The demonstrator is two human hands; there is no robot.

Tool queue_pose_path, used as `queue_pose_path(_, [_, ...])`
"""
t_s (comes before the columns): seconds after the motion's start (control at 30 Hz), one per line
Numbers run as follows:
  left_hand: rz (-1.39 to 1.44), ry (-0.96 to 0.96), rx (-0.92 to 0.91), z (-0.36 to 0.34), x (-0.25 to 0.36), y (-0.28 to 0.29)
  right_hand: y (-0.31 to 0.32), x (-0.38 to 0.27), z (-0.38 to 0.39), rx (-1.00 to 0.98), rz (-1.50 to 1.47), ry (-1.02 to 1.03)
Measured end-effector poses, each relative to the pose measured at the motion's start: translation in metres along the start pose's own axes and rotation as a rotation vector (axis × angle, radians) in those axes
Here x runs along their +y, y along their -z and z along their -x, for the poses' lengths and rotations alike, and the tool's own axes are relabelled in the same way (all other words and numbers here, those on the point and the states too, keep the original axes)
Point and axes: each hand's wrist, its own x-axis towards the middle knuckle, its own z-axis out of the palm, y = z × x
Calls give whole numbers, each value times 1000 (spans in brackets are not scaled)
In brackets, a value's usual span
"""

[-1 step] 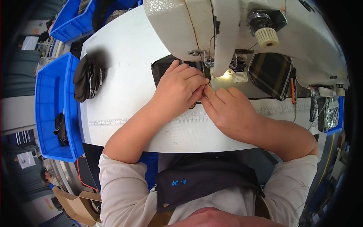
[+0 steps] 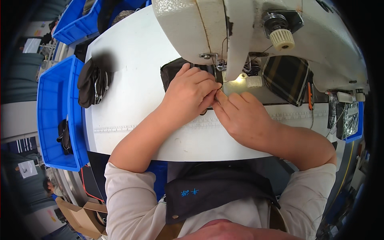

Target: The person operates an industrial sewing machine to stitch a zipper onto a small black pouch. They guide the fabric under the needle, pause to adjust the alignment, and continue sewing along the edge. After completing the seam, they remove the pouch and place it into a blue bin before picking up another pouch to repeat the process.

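Under the head of a white sewing machine [image 2: 196,24] lies a dark fabric piece [image 2: 170,72] with a metal zipper [image 2: 216,74] along its right side. My left hand [image 2: 192,90] rests over the fabric, its thumb and forefinger pinching the edge beside the zipper. Close against it, my right hand [image 2: 244,116] has its fingertips closed on the same edge, just in front of the presser foot. The fingers hide most of the pinched edge. A small lamp lights the metal plate [image 2: 240,90] right of the needle.
A stack of dark zippered pieces [image 2: 92,86] lies at the table's left, beside a blue bin [image 2: 64,108]. Right of the needle sit a plaid fabric piece [image 2: 286,78] and orange-handled snips [image 2: 310,96]. A printed ruler [image 2: 200,124] crosses the white table. An open cardboard box [image 2: 80,218] stands lower left.
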Motion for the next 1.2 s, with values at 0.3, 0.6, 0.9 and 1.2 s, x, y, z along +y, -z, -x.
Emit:
queue_pose_path(0.3, [67,23,-36,0,-1,4,-8,1,0,79,-60,-7])
queue_pose_path(0.6, [-1,35,-10,0,1,3,-9,4,-4,84,-63,-26])
queue_pose_path(0.9, [-105,90,73,-3,10,-9,-14,12,-7,45,-131,-85])
queue_pose_path(1.2, [61,212,-44,-7,4,6,-13,11,-5,75,-67,-93])
